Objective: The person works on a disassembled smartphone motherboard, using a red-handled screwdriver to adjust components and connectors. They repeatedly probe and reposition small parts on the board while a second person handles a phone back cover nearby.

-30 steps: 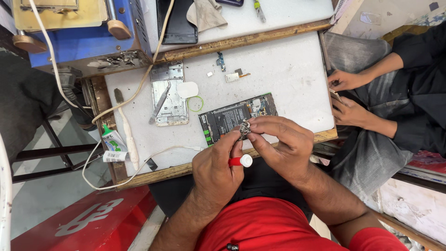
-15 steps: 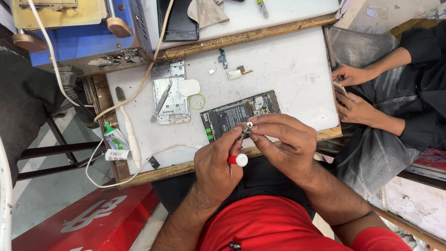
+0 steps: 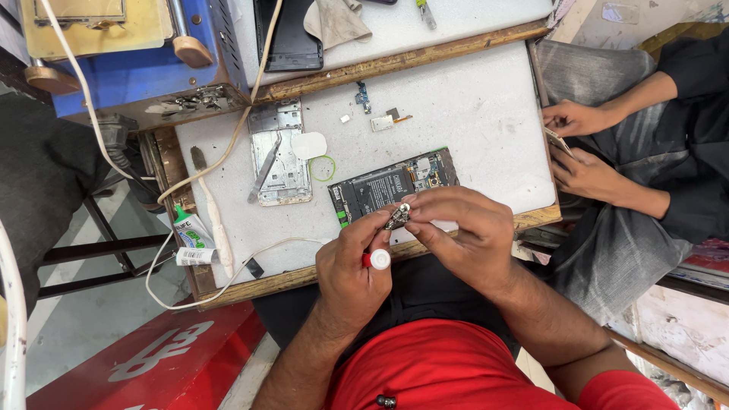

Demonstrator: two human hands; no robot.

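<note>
Both my hands meet over the near edge of a white work board point(image 3: 471, 114). My left hand point(image 3: 353, 266) grips a small screwdriver with a red and white cap point(image 3: 377, 260). My right hand point(image 3: 463, 228) pinches a small metal part point(image 3: 398, 216) with the fingertips of both hands touching it. Just beyond my fingers lies an opened phone point(image 3: 387, 186) with its dark battery and circuit board showing.
A silver phone frame point(image 3: 279, 156) with tweezers on it, a white pad and a green ring point(image 3: 323, 168) lie to the left. A glue tube point(image 3: 188, 228), a brush and a white cable sit at the left edge. A blue machine point(image 3: 137, 76) stands behind. Another person's hands point(image 3: 581, 144) work at the right.
My hands have stayed together on the small metal part, shifting only slightly. The other person's hands at the right have moved a little.
</note>
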